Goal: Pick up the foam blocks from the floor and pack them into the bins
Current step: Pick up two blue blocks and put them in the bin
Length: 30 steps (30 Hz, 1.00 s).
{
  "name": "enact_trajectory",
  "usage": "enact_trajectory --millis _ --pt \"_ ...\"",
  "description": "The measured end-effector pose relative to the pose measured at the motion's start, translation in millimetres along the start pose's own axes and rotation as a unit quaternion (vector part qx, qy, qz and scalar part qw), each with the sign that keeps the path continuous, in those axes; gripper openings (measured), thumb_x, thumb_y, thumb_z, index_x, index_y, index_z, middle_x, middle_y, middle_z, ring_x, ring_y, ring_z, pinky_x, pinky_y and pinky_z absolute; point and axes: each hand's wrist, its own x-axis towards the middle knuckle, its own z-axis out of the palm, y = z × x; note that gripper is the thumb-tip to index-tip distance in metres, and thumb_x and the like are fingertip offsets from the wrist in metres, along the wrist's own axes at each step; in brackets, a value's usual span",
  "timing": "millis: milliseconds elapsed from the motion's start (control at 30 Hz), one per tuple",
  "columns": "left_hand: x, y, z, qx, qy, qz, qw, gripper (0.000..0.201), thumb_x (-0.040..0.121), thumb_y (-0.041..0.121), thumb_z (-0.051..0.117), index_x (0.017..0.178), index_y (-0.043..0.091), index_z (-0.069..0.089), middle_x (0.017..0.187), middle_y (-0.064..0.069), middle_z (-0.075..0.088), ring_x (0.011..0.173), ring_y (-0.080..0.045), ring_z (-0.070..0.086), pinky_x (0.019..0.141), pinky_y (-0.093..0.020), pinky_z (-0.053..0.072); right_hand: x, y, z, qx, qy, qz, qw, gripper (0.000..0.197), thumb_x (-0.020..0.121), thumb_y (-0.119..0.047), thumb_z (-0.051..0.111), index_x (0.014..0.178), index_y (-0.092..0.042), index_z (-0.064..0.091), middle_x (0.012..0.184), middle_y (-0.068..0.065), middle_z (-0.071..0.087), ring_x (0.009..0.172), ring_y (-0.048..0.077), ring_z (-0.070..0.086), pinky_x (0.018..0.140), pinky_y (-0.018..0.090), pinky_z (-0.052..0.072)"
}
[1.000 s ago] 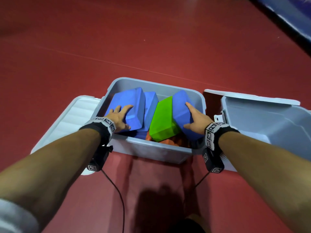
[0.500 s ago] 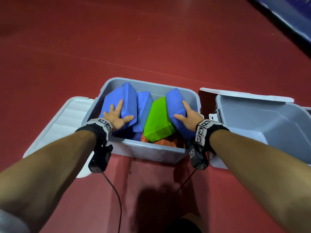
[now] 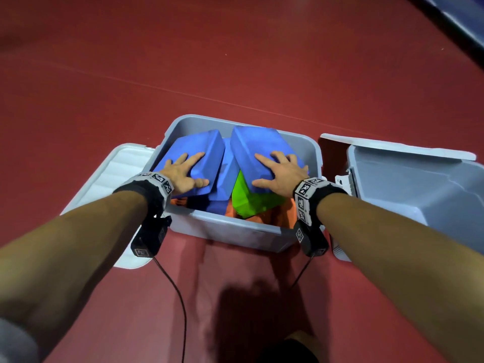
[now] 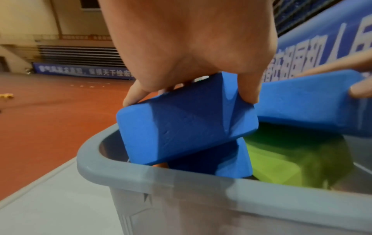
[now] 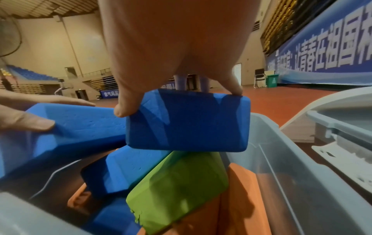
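- Two hands are over one grey bin [image 3: 230, 229] on the red floor [image 3: 235, 61].
- Left hand [image 3: 183, 171] lies spread on top of a blue block [image 3: 201, 150]; its fingers and thumb curl over the block's edges and grip it.
- Right hand [image 3: 281, 170] lies spread on a second blue block [image 3: 251, 145]; its thumb and fingers curl over the sides and grip it.
- Both held blocks are tilted and stick up above the bin's rim, side by side.
- Three or maybe four blue blocks in all: a third [image 5: 128, 168] sits lower between the two held ones, and more blue [image 5: 112, 219] shows near the front wall, but I cannot tell if it is a whole block.
- One green block [image 3: 248, 203] leans under the right hand's block, touching it.
- Some orange blocks [image 5: 237, 206] lie at the bottom; I cannot count them.
- One second bin [image 3: 419, 184] stands just to the right, near the first.
- One grey lid [image 3: 104, 184] lies flat on the floor, touching the first bin's left side.
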Motion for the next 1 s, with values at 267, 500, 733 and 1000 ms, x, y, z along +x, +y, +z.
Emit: enact_trajectory --millis 267,500,733,1000 --pt "-5 -17 -2 -0.146 0.030 -0.024 0.989 0.098 0.071 0.057 0.066 0.152 0.049 0.012 0.163 0.005 0.016 0.149 -0.023 0.018 0.122 -0.045 0.013 4 2 8 0.055 -0.027 0.110 0.992 0.085 0.078 -0.083 0.043 0.146 -0.058 -0.001 0.162 0.010 -0.006 0.147 0.040 -0.005 0.111 0.069 0.011" --pt "-14 -27 13 -0.097 -0.014 0.012 0.995 0.113 0.056 0.063 0.073 0.153 0.042 0.018 0.160 0.003 0.022 0.145 -0.025 0.026 0.119 -0.045 0.022 -4 7 9 -0.008 -0.025 0.081 0.996 0.079 0.079 -0.083 0.041 0.146 -0.059 0.006 0.156 0.012 0.016 0.143 0.039 0.014 0.107 0.068 0.022" --pt "-13 -22 17 -0.089 0.000 0.018 0.996 0.089 0.080 0.038 0.079 0.152 0.033 0.027 0.158 -0.002 0.022 0.146 -0.020 0.022 0.120 -0.035 0.018 -4 -9 11 -0.082 -0.007 0.034 0.996 0.073 0.079 -0.079 0.047 0.145 -0.057 0.022 0.154 0.015 0.010 0.142 0.037 0.007 0.104 0.062 0.027" --pt "-9 -14 18 -0.107 -0.006 -0.022 0.994 0.082 0.082 0.033 0.077 0.149 0.035 0.031 0.154 -0.003 0.023 0.139 -0.026 0.035 0.112 -0.036 0.028 -1 -16 16 -0.125 -0.041 0.043 0.990 0.072 0.086 -0.074 0.045 0.148 -0.056 0.012 0.161 0.014 -0.010 0.145 0.046 -0.010 0.110 0.065 0.015"
